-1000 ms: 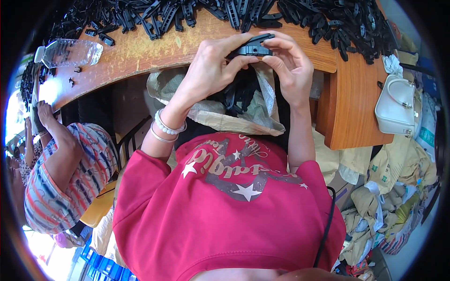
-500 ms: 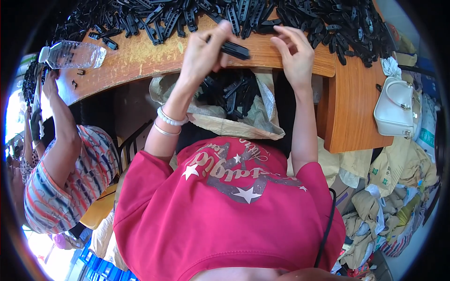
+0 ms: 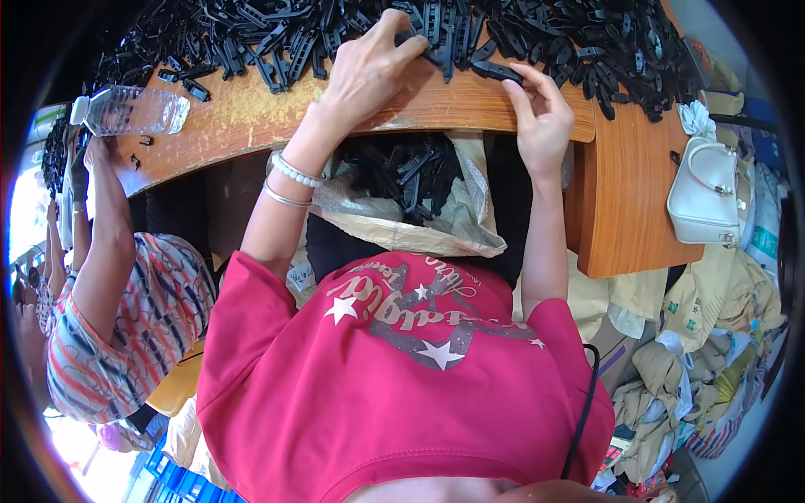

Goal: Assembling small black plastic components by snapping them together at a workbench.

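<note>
A big heap of black plastic clips (image 3: 545,33) covers the far side of the wooden table (image 3: 251,109). My left hand (image 3: 365,71), with two bracelets at the wrist, reaches into the heap with its fingers curled around one black clip (image 3: 423,40). My right hand (image 3: 541,117) rests at the table's near edge and pinches the end of another black clip (image 3: 496,70) between thumb and forefinger. Under the table edge, at my lap, an open tan sack (image 3: 470,230) holds more black clips (image 3: 407,172).
A clear plastic bottle (image 3: 134,109) lies on the table's left end. A person in a striped shirt (image 3: 126,335) sits at my left with an arm raised to the table. A white handbag (image 3: 704,193) hangs at the right, above piled tan bags (image 3: 713,335).
Both hands held one clip together near the table edge a second ago. They have since parted; the left hand has gone forward into the heap and the right hand has reached to the heap's edge.
</note>
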`<act>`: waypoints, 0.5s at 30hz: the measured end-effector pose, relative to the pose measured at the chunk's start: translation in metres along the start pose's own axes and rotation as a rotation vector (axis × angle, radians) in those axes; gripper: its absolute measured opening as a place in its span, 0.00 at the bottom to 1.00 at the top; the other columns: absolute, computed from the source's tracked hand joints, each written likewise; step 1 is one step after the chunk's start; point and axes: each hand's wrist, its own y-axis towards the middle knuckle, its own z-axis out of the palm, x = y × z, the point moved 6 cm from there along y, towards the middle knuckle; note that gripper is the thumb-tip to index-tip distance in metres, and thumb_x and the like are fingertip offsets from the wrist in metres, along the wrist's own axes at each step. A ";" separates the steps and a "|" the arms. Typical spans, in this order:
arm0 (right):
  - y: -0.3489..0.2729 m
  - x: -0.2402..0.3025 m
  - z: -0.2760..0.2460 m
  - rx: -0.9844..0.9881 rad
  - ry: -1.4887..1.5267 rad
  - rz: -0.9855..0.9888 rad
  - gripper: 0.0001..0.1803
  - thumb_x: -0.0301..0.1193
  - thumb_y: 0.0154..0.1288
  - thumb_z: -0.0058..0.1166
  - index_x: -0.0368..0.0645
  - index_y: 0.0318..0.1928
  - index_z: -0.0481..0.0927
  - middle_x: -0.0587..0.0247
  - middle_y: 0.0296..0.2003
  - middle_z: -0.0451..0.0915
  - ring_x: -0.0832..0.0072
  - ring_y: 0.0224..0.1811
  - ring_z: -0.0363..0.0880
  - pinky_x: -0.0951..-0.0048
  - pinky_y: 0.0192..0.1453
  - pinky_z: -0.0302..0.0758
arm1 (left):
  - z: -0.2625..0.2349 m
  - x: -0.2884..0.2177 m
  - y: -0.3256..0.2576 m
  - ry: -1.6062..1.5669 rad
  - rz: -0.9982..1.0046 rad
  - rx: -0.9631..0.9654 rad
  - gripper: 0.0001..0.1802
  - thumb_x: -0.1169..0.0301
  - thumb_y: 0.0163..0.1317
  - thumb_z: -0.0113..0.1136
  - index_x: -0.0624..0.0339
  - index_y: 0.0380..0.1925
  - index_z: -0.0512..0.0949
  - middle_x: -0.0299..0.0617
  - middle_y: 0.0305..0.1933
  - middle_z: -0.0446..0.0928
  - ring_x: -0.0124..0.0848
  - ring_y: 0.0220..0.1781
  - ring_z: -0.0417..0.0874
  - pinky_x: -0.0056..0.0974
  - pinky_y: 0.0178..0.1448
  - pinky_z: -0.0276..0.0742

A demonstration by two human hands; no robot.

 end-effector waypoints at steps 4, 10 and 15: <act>-0.005 0.009 0.000 0.100 0.223 0.099 0.12 0.19 0.59 0.59 0.35 0.45 0.81 0.64 0.35 0.81 0.82 0.35 0.78 0.84 0.43 0.75 | -0.006 0.001 -0.003 -0.497 -0.245 -0.189 0.09 0.77 0.58 0.60 0.62 0.40 0.76 0.41 0.38 0.79 0.29 0.31 0.81 0.30 0.33 0.75; -0.008 0.017 0.006 0.216 0.299 0.111 0.10 0.18 0.59 0.58 0.33 0.43 0.81 0.61 0.36 0.82 0.79 0.38 0.81 0.81 0.45 0.77 | -0.006 -0.021 -0.015 -0.838 -0.479 0.029 0.24 0.66 0.61 0.61 0.68 0.54 0.72 0.36 0.28 0.80 0.21 0.34 0.78 0.27 0.38 0.72; -0.012 0.029 0.012 0.307 0.289 0.134 0.11 0.18 0.59 0.58 0.32 0.43 0.82 0.60 0.38 0.81 0.79 0.40 0.80 0.81 0.47 0.76 | -0.016 -0.028 -0.010 -0.986 -0.558 0.238 0.17 0.65 0.66 0.55 0.66 0.49 0.77 0.36 0.22 0.76 0.19 0.20 0.72 0.26 0.22 0.66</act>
